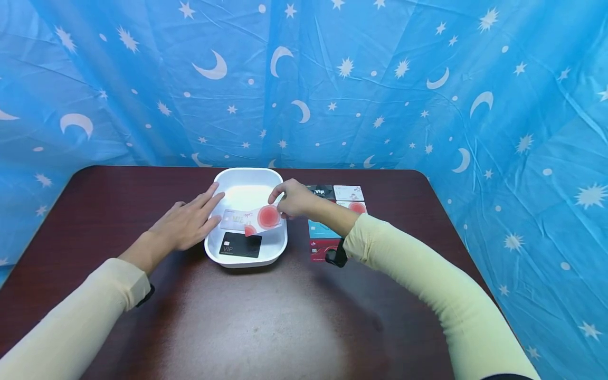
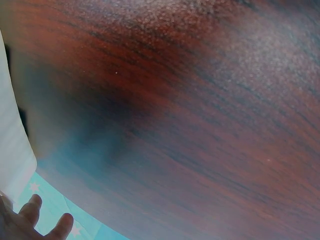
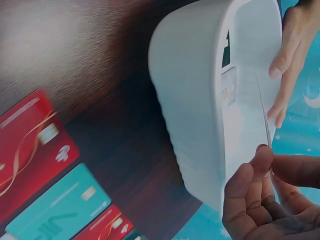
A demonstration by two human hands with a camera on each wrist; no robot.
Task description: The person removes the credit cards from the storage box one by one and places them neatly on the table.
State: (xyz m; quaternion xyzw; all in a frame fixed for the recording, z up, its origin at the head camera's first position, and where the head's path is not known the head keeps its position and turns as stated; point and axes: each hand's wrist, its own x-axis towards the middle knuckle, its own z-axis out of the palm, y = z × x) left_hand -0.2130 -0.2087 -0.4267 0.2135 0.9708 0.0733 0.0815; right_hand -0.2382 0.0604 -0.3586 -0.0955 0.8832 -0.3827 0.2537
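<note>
My right hand (image 1: 296,199) pinches a white card with red circles (image 1: 268,216) between thumb and fingers, above the white tray (image 1: 247,262). Seen edge-on in the right wrist view, the pinched card (image 3: 265,115) is a thin line over the tray's opening. Inside the tray lie a pale VIP card (image 1: 229,218), partly covered by the held one, and a black VIP card (image 1: 240,245) nearer the front. My left hand (image 1: 185,224) rests on the tray's left rim with its fingers spread. Only some of its fingertips (image 2: 61,226) show in the left wrist view.
Right of the tray, several cards lie in rows on the dark wooden table (image 1: 266,322): a black Vip card (image 1: 320,191), a white card (image 1: 348,193), a teal card (image 1: 321,230) and a red card (image 1: 318,250). My right forearm hides some. A blue curtain (image 1: 323,89) hangs behind.
</note>
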